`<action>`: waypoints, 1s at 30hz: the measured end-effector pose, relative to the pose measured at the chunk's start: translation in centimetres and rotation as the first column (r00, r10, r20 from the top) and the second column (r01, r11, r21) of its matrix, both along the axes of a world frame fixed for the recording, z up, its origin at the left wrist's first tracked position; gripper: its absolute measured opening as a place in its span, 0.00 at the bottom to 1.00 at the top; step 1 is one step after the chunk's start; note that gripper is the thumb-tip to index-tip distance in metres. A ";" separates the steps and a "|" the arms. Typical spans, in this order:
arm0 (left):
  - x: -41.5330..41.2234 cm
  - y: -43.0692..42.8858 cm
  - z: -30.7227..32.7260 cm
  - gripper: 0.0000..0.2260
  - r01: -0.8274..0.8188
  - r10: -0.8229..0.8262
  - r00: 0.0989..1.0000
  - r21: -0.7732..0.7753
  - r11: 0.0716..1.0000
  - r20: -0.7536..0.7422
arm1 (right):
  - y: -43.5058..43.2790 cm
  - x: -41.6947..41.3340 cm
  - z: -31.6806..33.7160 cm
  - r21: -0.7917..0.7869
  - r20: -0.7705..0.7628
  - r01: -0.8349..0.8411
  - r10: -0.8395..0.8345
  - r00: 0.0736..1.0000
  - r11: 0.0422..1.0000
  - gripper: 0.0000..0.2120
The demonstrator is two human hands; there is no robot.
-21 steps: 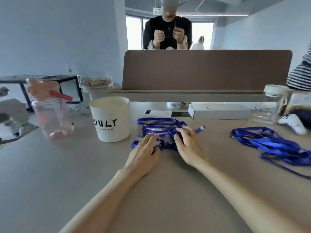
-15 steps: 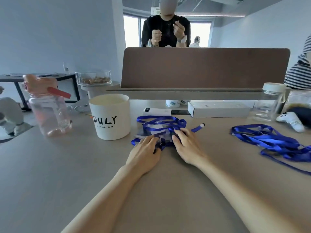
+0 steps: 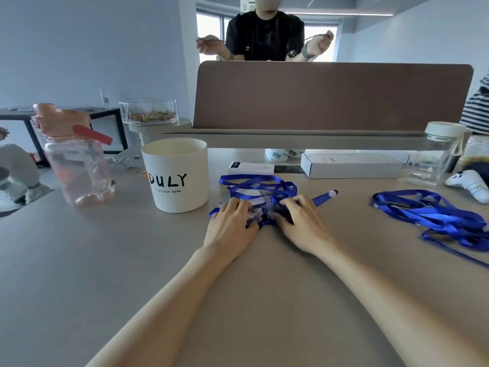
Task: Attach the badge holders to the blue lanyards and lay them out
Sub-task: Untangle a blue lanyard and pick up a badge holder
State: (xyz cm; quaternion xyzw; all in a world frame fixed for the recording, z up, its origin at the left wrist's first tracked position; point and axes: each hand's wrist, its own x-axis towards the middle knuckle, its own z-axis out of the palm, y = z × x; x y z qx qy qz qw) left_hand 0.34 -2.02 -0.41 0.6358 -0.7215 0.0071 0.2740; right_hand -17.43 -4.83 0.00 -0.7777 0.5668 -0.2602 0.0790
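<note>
A tangle of blue lanyards (image 3: 258,185) with clear badge holders (image 3: 260,200) lies on the grey table (image 3: 132,260), just right of the white cup. My left hand (image 3: 230,223) rests palm down on the pile's near left side, fingers curled onto a badge holder. My right hand (image 3: 301,221) presses on the near right side, fingers bent over the straps and a dark clip. One lanyard end with a white tip (image 3: 332,193) sticks out to the right. A second heap of blue lanyards (image 3: 434,215) lies apart at the right.
A white cup marked DULY (image 3: 176,176) stands left of the pile, a pink water bottle (image 3: 76,160) farther left. White boxes (image 3: 352,165), a clear jar (image 3: 434,154) and a brown divider (image 3: 330,96) line the back. A person stands behind the divider.
Both hands stay on the lanyard pile with only slight finger shifts. The person behind the divider has spread their hands apart.
</note>
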 end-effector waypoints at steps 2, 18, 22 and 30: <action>0.1 -0.3 -0.1 0.16 -0.027 0.027 1.000 -0.034 0.999 -0.007 | 0.2 -0.2 0.2 -0.003 0.033 -0.010 0.010 0.999 1.000 0.12; 0.7 2.6 0.8 0.05 0.087 -0.148 0.956 -0.237 0.967 -0.252 | 3.2 -0.8 1.5 0.084 0.346 -0.093 0.059 0.937 0.992 0.15; 0.2 3.5 1.5 0.05 0.174 -0.269 0.939 -0.382 0.908 -0.213 | 4.4 0.0 2.6 0.215 0.455 -0.119 0.008 0.891 0.969 0.23; 0.0 3.4 1.3 0.14 -0.016 -0.047 0.976 -0.287 0.958 -0.211 | 5.1 -0.3 5.2 0.211 0.784 -0.246 -0.013 0.620 0.946 0.10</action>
